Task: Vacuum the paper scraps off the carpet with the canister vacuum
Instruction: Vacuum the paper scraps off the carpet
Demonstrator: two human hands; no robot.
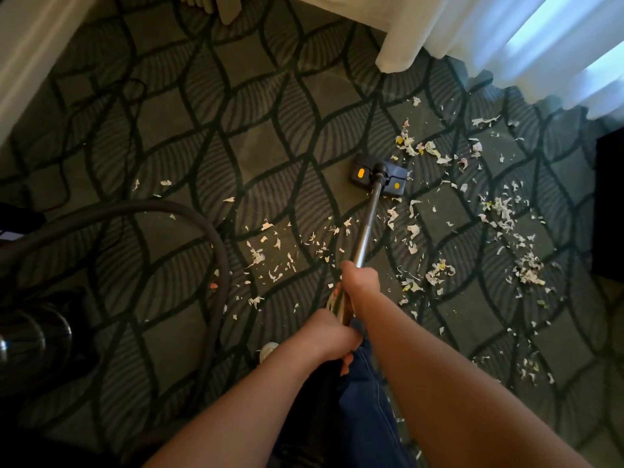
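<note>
The right grip [359, 278] and, behind it, the left grip [324, 336] clasped the wand [368, 224], which ran forward to the vacuum head [378, 173] on the carpet [236, 146], paper scraps [415, 148] thickest just to its right.

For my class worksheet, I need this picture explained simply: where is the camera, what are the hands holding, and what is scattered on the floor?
The camera sits on a person's head, looking down at their own arms. Both hands grip the metal wand of a canister vacuum: the right hand further along the tube, the left hand nearer the body. The wand ends in a black floor head resting on the patterned carpet. Torn paper scraps lie scattered, mostly right of it. The dark hose loops left toward the canister.
</note>
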